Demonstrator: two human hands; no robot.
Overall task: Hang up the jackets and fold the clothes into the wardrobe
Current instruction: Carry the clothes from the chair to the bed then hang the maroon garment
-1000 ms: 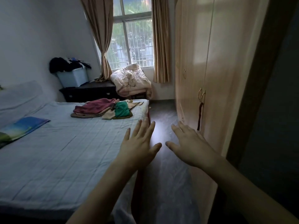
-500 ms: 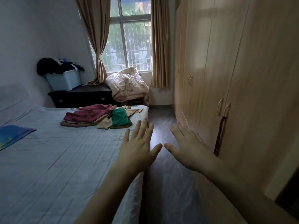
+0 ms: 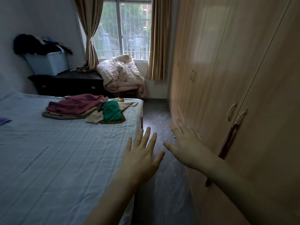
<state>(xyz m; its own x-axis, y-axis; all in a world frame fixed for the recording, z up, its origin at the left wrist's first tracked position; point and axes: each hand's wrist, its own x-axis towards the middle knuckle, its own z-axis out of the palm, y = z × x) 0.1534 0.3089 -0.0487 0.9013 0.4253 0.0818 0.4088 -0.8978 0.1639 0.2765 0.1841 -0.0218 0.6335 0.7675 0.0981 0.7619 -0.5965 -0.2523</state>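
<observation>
Both hands are reaching forward with fingers spread, holding nothing: the left hand (image 3: pixel 140 157) over the bed (image 3: pixel 53 153) edge, the right hand (image 3: pixel 186 143) beside the closed wardrobe (image 3: pixel 235 70). The clothes (image 3: pixel 87 109) are lying well beyond the fingertips, on the bed's far corner.

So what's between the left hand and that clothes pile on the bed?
In the head view, only bare blue bedsheet lies between the open left hand and the clothes pile.
</observation>
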